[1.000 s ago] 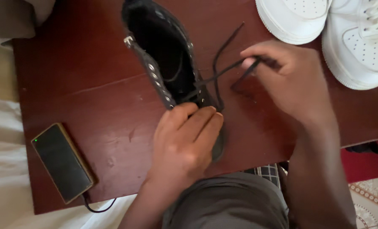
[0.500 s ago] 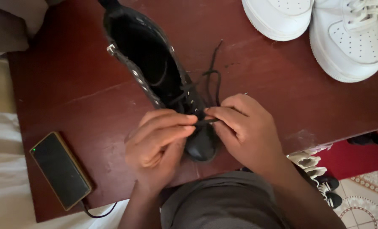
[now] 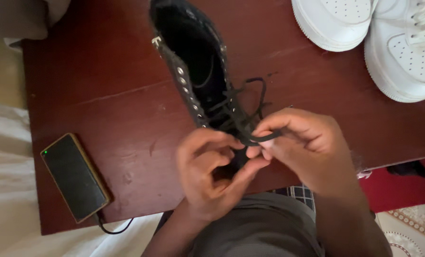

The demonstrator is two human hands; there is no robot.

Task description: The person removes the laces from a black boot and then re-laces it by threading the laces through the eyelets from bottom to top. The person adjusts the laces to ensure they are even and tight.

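At table's front edge, our left hand [image 3: 212, 176] and right hand [image 3: 303, 147] pinch the black lace [image 3: 250, 112] of the black boot [image 3: 198, 71]; white sneakers [image 3: 365, 33] far right corner.

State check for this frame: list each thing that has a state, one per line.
Black boot: lying on the table, top open, lower eyelets laced.
Black lace: loose loops, pinched by both hands.
Left hand: fingers closed at the lace.
Right hand: pinching the lace.
Phone: screen dark, cable plugged in, small green light on.
White sneakers: laced as far as visible.
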